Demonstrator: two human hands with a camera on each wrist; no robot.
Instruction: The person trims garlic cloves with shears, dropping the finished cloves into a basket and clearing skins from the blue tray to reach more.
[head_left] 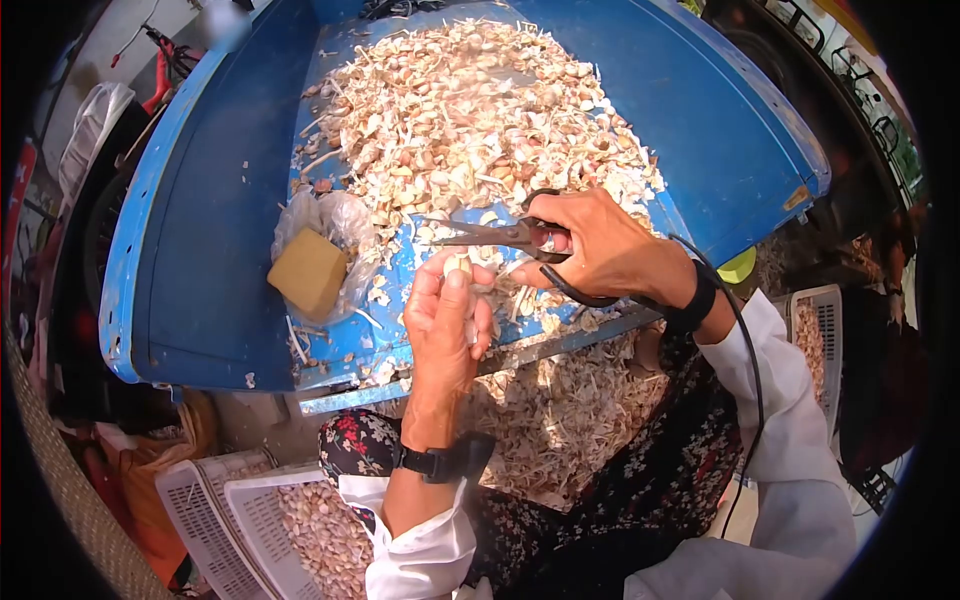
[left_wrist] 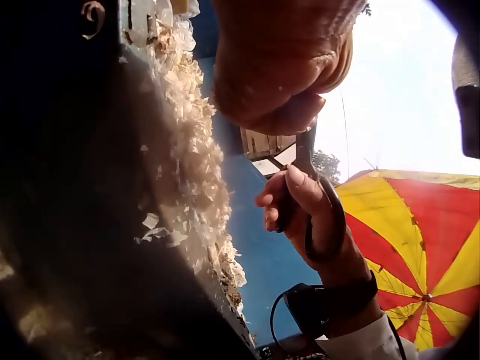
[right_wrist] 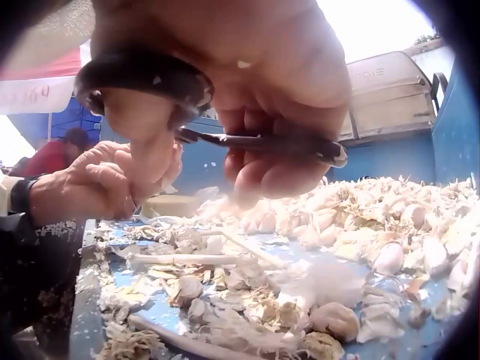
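**Garlic trimming at the blue surface: clove held, scissors brought in**

A garlic clove [head_left: 458, 266] is pinched at the fingertips of the left hand [head_left: 445, 320], just above the near edge of the blue surface [head_left: 215, 220]. The clove is held upright, its top exposed above the fingers. The right hand [head_left: 600, 245] is curled through the black loops of the scissors [head_left: 500, 235], which are gripped firmly; the blades are pointed left, toward the clove, and appear nearly closed, their tips just beside it. In the right wrist view the scissors [right_wrist: 262, 141] are seen clamped under the fingers, with the left hand [right_wrist: 97, 187] close behind.

A large heap of garlic and skins [head_left: 470, 110] is spread over the surface. A tan block in a clear bag [head_left: 312, 270] lies to the left of the heap. White baskets [head_left: 270, 530] with cleaned cloves are set below, and loose skins are piled on the lap.

Judgement on the cut: only the tip or root end should be presented to the blades, with the fingertips kept low on the clove and out of the cutting line. A short, shallow snip is likely enough, so little flesh is lost.
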